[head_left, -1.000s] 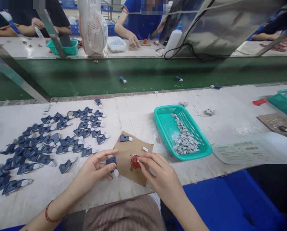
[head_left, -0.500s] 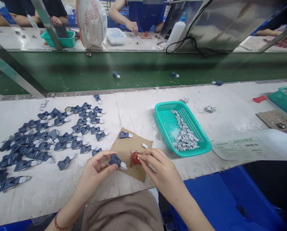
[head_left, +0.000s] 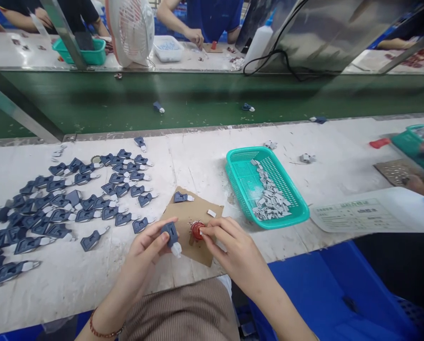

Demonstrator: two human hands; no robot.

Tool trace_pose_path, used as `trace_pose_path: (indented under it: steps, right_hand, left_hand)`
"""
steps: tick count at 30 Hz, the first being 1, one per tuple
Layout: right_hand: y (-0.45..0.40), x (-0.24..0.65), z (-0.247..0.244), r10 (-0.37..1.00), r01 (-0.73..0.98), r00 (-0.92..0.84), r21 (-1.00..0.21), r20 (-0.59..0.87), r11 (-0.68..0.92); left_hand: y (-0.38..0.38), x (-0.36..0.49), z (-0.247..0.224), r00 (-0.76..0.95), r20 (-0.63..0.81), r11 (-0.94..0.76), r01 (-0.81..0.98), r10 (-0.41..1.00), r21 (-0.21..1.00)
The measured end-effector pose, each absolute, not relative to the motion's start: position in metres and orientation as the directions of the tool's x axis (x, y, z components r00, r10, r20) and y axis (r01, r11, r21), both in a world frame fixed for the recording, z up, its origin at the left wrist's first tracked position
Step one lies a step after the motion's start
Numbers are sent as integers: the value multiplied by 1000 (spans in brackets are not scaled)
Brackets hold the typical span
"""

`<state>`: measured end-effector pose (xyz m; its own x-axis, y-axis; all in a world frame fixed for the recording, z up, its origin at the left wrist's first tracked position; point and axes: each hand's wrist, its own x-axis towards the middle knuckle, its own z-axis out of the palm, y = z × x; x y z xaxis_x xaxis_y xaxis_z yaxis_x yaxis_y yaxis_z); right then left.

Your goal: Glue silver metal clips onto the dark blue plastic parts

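My left hand point(head_left: 146, 244) holds a dark blue part point(head_left: 170, 234) with a light tip pointing down toward me. The fingers of my right hand point(head_left: 224, 237) pinch a small pale piece point(head_left: 201, 231) at the edge of a round red cap point(head_left: 197, 230). That cap sits on a brown cardboard sheet point(head_left: 198, 253), which also bears another dark blue part point(head_left: 182, 197) and a small white piece point(head_left: 211, 213). Many similar blue parts point(head_left: 87, 215) lie spread on the table to the left. Right of the cardboard, a green basket point(head_left: 241, 196) contains small grey pieces point(head_left: 270, 203).
A large bottle with a label point(head_left: 364, 210) lies at the right table edge, near another person's hand point(head_left: 423, 184) and a second green basket point(head_left: 409, 144). Beyond the table, a green belt point(head_left: 198, 106) carries several blue parts. People work across it, beside a fan point(head_left: 130, 31).
My left hand has turned the blue part so its light tip points more downward. Another person's hand has come into view at the far right. The camera view has shifted slightly.
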<state>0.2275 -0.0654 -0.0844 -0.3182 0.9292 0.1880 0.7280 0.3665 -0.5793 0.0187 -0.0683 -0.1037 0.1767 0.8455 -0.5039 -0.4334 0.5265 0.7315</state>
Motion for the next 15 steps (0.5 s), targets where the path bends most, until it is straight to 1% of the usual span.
trace_pose_path:
  steps: [3,5,7,9,11,15]
  right_hand:
    - [-62,230,-80,966,627,-223,-739,130,245]
    - [-58,232,-76,987,490,-148,-863,58,124]
    - [-54,234,-72,994,325,-109,-945,-2,34]
    - [-52,235,-68,993,196,-113,-981,-28,-6]
    - [-50,235,-63,991,141,-134,-990,-31,-11]
    - [-51,233,-53,978,189,-207,-981,15,55]
  left_hand:
    - [-67,22,-100,245,-559,594,-517,792,615]
    - [-66,26,-98,324,-593,658,-543,737,522]
    - [-64,32,-97,392,-619,709,-565,681,422]
    - [-63,37,-96,438,-645,743,-584,626,325]
    - [-61,43,-93,479,-672,772,-594,566,227]
    - [-59,49,-87,588,-671,808,-589,452,29]
